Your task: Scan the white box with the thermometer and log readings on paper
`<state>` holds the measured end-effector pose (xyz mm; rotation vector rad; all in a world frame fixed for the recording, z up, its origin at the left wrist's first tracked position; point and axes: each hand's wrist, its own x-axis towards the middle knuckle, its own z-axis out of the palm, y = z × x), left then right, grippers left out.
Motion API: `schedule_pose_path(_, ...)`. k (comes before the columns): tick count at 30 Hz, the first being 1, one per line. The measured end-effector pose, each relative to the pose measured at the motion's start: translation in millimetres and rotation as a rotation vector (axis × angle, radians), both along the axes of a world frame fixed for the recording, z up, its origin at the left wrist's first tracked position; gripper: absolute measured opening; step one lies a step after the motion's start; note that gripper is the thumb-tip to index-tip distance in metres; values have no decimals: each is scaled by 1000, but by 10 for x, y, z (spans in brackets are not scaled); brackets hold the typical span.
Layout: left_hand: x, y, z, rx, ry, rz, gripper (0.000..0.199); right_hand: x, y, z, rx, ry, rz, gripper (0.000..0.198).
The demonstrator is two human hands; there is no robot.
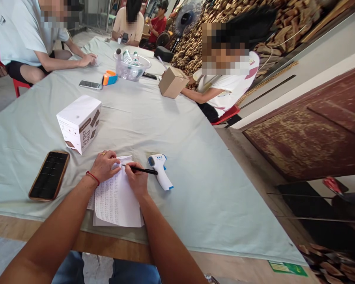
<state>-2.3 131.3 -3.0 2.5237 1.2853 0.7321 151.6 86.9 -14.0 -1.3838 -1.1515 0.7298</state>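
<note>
My right hand (pixel 137 182) grips a black pen (pixel 143 170), its tip near the upper part of a notebook (pixel 115 201) whose page carries rows of handwriting. Across the top left of that page lies my left hand (pixel 104 165), fingers stretched out and resting on the paper. Just right of the notebook is a white and blue infrared thermometer (pixel 161 171), lying on its side. A white printed box (pixel 79 122) stands beyond my left hand. To the left rests a smartphone (pixel 49 175) with a dark screen and a brown case.
A clear plastic basin (pixel 131 71) with bottles stands farther back, near another phone (pixel 90 85) and an orange and blue object (pixel 109 78). At right, a person holds a cardboard box (pixel 173 83). Others sit at the far left and far end of the cloth-covered table (pixel 213 197).
</note>
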Motion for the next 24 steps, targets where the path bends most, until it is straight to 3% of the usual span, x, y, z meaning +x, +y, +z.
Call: schedule_pose_path(24,-9,14,-34,40,-24,-11,14,11,6,-8,-13,34,-31,17)
